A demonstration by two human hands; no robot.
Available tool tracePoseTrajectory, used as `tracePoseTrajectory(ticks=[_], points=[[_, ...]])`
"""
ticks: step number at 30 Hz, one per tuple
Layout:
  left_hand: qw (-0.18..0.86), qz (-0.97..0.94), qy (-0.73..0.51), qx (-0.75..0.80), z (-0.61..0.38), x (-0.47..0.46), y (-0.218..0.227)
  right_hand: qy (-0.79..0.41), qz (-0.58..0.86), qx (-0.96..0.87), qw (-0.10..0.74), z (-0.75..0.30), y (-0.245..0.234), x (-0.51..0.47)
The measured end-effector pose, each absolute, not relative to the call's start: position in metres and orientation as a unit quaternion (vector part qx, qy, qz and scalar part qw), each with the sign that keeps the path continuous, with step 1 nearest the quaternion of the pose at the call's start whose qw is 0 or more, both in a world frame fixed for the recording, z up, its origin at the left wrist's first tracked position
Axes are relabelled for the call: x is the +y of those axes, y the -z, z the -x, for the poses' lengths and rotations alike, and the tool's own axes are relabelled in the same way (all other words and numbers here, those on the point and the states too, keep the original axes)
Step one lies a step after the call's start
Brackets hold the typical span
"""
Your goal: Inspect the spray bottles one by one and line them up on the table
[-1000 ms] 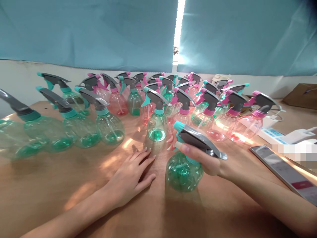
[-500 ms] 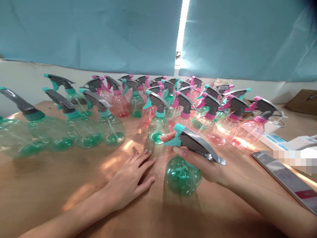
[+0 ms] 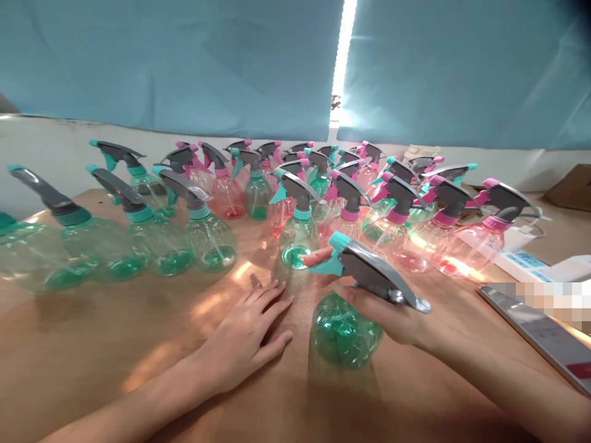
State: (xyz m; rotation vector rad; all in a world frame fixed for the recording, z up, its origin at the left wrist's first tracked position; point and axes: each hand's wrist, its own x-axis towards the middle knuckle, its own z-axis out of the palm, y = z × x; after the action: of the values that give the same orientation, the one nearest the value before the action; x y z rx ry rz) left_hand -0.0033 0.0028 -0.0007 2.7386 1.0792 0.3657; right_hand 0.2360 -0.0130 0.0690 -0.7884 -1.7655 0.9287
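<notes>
My right hand [image 3: 392,314] is wrapped round the neck of a green spray bottle [image 3: 346,332], below its grey head with a turquoise nozzle and trigger. One finger stretches forward near the trigger. The bottle is tilted a little, its nozzle pointing left. My left hand [image 3: 249,326] lies flat on the wooden table [image 3: 184,406], fingers apart, left of that bottle and touching none. Just beyond the hands stands another green spray bottle [image 3: 299,240] with some green showing at its base.
Several green spray bottles [image 3: 210,240] stand in a row at left. Pink spray bottles [image 3: 478,246] and more green ones crowd the middle and right. A phone [image 3: 535,332] and a white power strip [image 3: 521,261] lie at right. Blue curtains [image 3: 184,61] hang behind.
The view has shifted slightly, so most things sit a little farther right. My right hand keeps its hold on the spray bottle, and my left hand stays flat on the table.
</notes>
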Motion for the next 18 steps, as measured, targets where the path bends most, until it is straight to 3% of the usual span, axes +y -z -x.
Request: tracePoseTrajectory(ticks=[18], points=[[0.082,-0.923,-0.099,0.364,0.0027,0.0025,-0.0008,-0.345,0.316,-0.750,0.468,-0.2369,-0.0665,-0.0142]])
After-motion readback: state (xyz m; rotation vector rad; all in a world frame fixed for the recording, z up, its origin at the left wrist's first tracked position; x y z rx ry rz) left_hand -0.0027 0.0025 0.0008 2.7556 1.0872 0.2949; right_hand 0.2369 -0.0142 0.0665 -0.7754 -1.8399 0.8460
